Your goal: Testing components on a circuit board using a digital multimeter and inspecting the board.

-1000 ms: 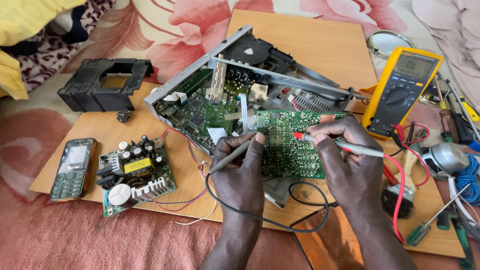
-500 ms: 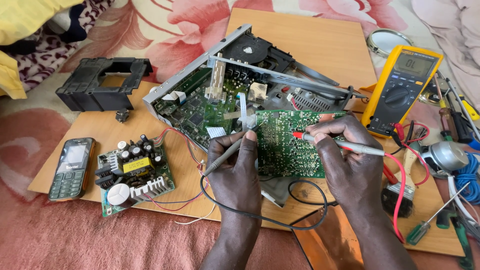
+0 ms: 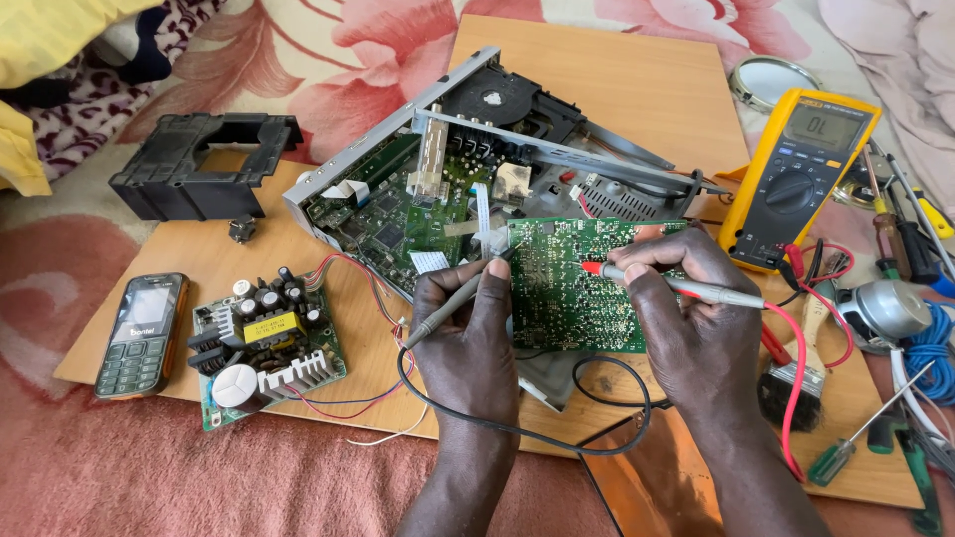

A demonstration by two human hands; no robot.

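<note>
Head view shows two hands at work over one green board (image 3: 582, 283) propped on the wooden panel (image 3: 617, 85). One left hand (image 3: 466, 333) pinches a black probe (image 3: 460, 298) between thumb and fingers, its tip on the board's left edge; a black lead (image 3: 517, 423) loops from it under both wrists. One right hand (image 3: 691, 323) is closed pen-style on a red probe (image 3: 637, 276), whose red tip rests on the board just left of the knuckles, and a red lead (image 3: 791, 368) trails off to the right of that hand. So the board lies between and just beyond the two grips, touched by both probe tips. Beyond the board sits one opened metal chassis (image 3: 438, 169) with its own green mainboard. Up and right of the right hand stands one yellow meter (image 3: 801, 169), its screen lit. Well to the left of the left hand lie one small power board (image 3: 264, 343) with capacitors and a heatsink, one phone (image 3: 142, 333), and one black plastic frame (image 3: 204, 164). To the right of the right hand are one brush (image 3: 791, 383), one green-handled screwdriver (image 3: 846, 452), and a cluster of other tools too tangled to count. Against a second ago, the black probe has slid from lower on the board's left edge up to its top corner, the red probe has barely shifted, and the board sits a little further left under the hands; everything else on the panel is unmoved.
</note>
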